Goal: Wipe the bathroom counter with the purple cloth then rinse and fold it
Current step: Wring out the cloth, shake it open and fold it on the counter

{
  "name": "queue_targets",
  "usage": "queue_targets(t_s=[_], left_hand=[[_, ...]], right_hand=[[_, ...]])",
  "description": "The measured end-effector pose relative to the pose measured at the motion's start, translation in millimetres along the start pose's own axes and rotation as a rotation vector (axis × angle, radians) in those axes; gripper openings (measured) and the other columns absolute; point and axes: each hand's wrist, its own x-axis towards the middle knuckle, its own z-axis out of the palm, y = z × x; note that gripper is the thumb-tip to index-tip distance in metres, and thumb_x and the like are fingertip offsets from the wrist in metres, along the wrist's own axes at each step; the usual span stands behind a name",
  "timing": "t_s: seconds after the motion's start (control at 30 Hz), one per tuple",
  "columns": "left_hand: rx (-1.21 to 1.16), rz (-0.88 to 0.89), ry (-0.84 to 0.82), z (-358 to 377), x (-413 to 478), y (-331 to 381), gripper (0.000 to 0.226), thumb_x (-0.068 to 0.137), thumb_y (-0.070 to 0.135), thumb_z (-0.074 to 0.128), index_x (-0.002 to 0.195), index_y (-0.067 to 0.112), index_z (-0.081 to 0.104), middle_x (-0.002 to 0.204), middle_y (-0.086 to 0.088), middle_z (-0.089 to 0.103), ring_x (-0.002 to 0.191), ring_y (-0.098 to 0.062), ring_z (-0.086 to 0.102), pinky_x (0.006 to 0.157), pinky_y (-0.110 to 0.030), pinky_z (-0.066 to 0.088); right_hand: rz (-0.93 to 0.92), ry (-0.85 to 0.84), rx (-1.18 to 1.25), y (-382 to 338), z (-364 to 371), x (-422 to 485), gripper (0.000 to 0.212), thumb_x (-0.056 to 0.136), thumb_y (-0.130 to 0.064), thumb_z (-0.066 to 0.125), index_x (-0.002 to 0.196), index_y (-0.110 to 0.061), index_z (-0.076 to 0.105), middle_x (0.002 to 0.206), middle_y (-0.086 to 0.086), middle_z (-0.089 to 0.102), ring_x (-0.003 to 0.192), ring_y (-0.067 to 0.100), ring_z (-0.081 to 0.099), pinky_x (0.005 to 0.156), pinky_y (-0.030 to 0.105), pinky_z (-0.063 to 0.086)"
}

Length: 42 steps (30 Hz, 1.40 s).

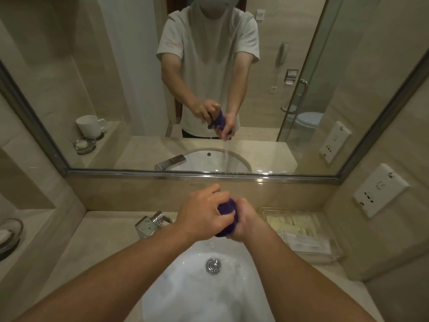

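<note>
**Both hands squeeze the purple cloth over the sink**

The left hand (204, 212) and right hand (249, 220) are both clamped around the bunched purple cloth (226, 208). They hold it between them above the white sink (185, 287), just beside the chrome faucet (151, 224). In the mirror (130, 77), water streams down from the cloth. A clear tray (334, 256) lies on the desk (97, 228) at right.
</note>
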Motion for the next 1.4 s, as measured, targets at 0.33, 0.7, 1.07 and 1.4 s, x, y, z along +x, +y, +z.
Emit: queue_targets(t_s=[0.33, 0.7, 1.07, 1.4], left_hand=[[-1.038, -1.182, 0.150, -1.9, -11.7, 14.2, 0.038, 0.092, 0.053, 0.061, 0.099, 0.016, 0.070, 0.091, -0.009, 0.075, 0.080, -0.030, 0.074, 0.065, -0.046, 0.062], [-1.999, -1.606, 0.530, 3.7, -12.6, 40.4, 0.080, 0.082, 0.074, 0.056, 0.115, 0.003, 0.068, 0.097, -0.020, 0.074, 0.093, -0.039, 0.069, 0.077, -0.049, 0.055], [-1.214, -1.291, 0.730, 21.0, -8.0, 36.2, 0.019, 0.069, -0.003, 0.068, 0.083, 0.008, 0.069, 0.073, -0.005, 0.068, 0.066, -0.024, 0.065, 0.053, -0.029, 0.052], [-0.160, 0.111, 0.168, -10.3, -2.1, 31.2, 0.011, 0.062, 0.021, 0.055, 0.066, 0.013, 0.062, 0.065, 0.004, 0.052, 0.061, -0.015, 0.046, 0.054, -0.032, 0.040]], right_hand=[[-0.448, 0.210, 0.213, 1.4, 8.8, 2.1, 0.066, 0.059, -0.031, 0.092, 0.112, -0.018, 0.055, 0.092, 0.007, 0.074, 0.086, 0.027, 0.073, 0.082, 0.049, 0.060], [-0.999, 0.427, -0.059, 34.3, 19.8, -18.3, 0.017, 0.079, -0.006, 0.067, 0.078, -0.023, 0.062, 0.067, -0.008, 0.064, 0.063, 0.009, 0.059, 0.063, 0.030, 0.052], [-0.397, 0.232, 0.506, 26.2, 10.1, -5.7, 0.028, 0.088, -0.030, 0.064, 0.067, -0.018, 0.051, 0.062, -0.003, 0.047, 0.058, 0.018, 0.048, 0.064, 0.035, 0.047], [-0.026, -0.331, 0.319, 6.8, 1.2, -9.7, 0.034, 0.089, -0.009, 0.044, 0.063, -0.005, 0.066, 0.054, 0.007, 0.061, 0.047, 0.015, 0.065, 0.044, 0.023, 0.052]])
